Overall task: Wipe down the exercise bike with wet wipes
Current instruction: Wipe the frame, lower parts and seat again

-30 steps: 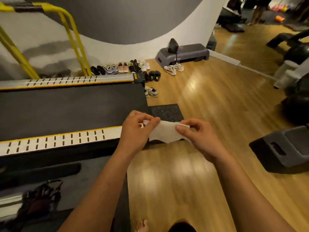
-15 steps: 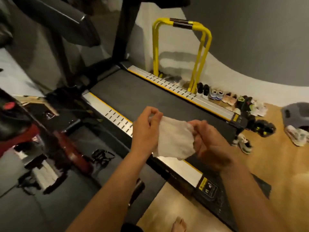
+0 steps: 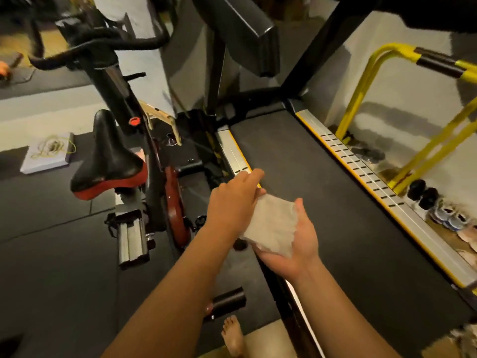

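A white wet wipe point(image 3: 272, 224) lies spread across the upturned palm of my right hand point(image 3: 296, 241), whose fingers curl up under its edges. My left hand point(image 3: 233, 202) is palm down over the wipe's left edge, fingers reaching forward and touching it. The exercise bike point(image 3: 154, 161) stands to the left: black frame, black saddle with a red underside point(image 3: 108, 161), black handlebars point(image 3: 85, 45), red flywheel cover point(image 3: 176, 210). Both hands hover to the right of the bike, above the treadmill's near rail.
A treadmill point(image 3: 322, 192) with a black belt and silver, yellow-edged rails fills the right. Yellow railings point(image 3: 387, 99) stand by the wall, with shoes point(image 3: 444, 215) beside them. A flat white box with cord point(image 3: 49, 153) lies on the dark mat at left. A bare foot point(image 3: 232, 337) shows below.
The view has swung left from the wooden floor and shoes to the treadmill front and the bike. The wipe, earlier pinched between both hands, now lies flat on my right palm.
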`<state>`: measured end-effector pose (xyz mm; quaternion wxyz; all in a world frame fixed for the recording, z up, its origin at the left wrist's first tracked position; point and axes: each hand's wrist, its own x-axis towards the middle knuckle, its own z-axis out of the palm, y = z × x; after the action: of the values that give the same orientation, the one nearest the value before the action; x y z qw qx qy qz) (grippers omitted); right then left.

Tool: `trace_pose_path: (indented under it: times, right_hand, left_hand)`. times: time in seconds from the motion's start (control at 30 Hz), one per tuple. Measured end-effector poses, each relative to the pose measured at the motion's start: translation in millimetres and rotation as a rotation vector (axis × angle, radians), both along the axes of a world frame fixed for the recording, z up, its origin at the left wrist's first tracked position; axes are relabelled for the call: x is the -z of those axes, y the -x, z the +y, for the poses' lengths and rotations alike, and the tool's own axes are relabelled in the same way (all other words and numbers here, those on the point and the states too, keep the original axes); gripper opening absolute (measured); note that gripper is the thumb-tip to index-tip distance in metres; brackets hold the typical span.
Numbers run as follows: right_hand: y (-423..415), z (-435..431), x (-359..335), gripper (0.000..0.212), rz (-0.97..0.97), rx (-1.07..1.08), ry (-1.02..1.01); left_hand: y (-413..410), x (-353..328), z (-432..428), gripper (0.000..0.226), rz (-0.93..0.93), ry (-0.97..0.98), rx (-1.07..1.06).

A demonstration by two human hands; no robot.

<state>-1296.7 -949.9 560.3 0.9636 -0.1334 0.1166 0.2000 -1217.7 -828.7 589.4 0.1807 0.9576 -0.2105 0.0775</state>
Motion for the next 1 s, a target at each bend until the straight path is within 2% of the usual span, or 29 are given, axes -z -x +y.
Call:
trace_pose_path:
  times: [0.07,0.13,0.17,0.2,0.3,0.4,0.5,0.67,0.77,1.0]
  right_hand:
    - [-25,12,-19,0.070,0.029,-0.021,0.074]
    - [-48,18,-23,0.056,0.018,-0.061,0.125]
    - [-60,19,-27,0.055,0.049,-0.053,0.151]
    - [-68,18,-32,0.056,0.057,-0.044,0.153]
    - [-103,30,-45,0.056,0.106,-0.005,0.176]
    - [-135,49,-34,0.057,0.160,-0.026,0.138]
    - [-168,67,-27,0.052,0.175,-0.046,0.154]
    - [-244,83,-12,0.048,0.196,-0.123,0.153]
    - [-298,81,-7,0.054,0.220,-0.167,0.130]
    - [-418,59,0,0.049,0.259,-0.147,0.137]
  left_hand:
    - [-16,1,4,0.032,-0.085,-0.061,-0.058]
    - [-29,0,2,0.034,-0.211,0.009,-0.099]
    - [-35,-4,0,0.039,-0.240,0.059,-0.105]
    - [-36,-8,-4,0.049,-0.201,0.089,-0.085]
    - [-49,-6,-6,0.080,0.108,0.016,0.041]
    - [-77,15,13,0.089,0.254,0.011,0.047]
    - [-109,15,31,0.079,0.258,0.010,0.004]
    - [-154,-2,58,0.062,0.272,0.308,-0.107]
    - [-190,6,76,0.062,0.261,0.335,-0.250]
    - [-250,29,101,0.050,0.392,0.434,-0.631]
